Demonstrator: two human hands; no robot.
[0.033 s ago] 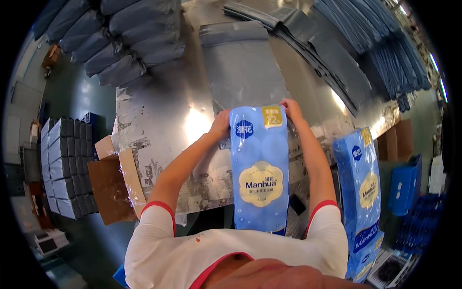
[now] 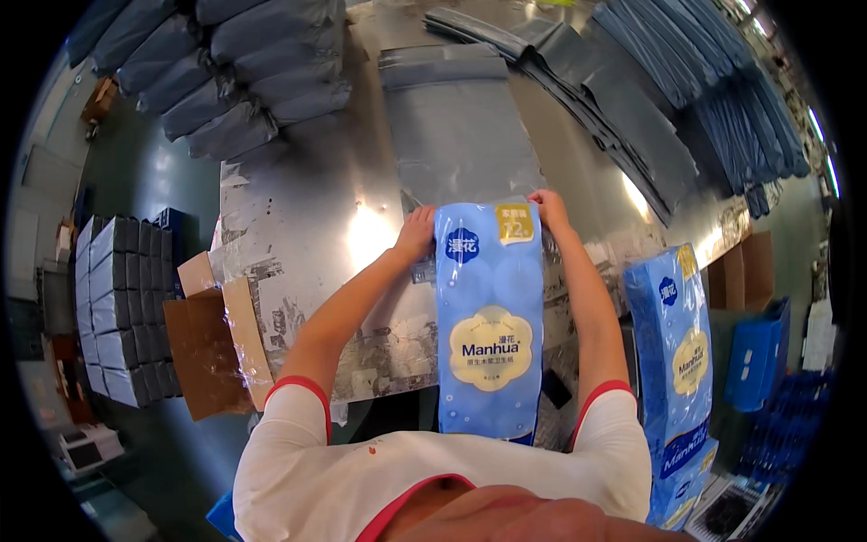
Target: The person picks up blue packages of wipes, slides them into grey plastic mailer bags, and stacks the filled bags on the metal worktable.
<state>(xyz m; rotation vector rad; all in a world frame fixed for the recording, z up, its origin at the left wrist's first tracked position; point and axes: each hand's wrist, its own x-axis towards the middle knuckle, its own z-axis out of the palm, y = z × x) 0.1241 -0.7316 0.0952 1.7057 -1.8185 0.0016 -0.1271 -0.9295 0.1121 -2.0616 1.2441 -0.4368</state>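
A long blue plastic-wrapped pack of toilet rolls (image 2: 488, 280) lies lengthwise in front of me, its near end close to my body. Beyond its far end a flat grey plastic bag (image 2: 461, 135) is spread on the metal table, its near edge meeting the pack. My left hand (image 2: 415, 233) is closed at the pack's far left corner, at the bag's edge; its fingertips are partly hidden. At the far right corner my right hand (image 2: 548, 210) pinches the bag's edge beside the pack.
Filled grey parcels (image 2: 271, 63) are piled at the table's far left. Folded grey bags (image 2: 623, 117) and a stack of bluish-grey bags (image 2: 741, 117) lie far right. More blue packs (image 2: 673, 352) stand at my right. An open cardboard box (image 2: 212, 348) adjoins the table's left edge.
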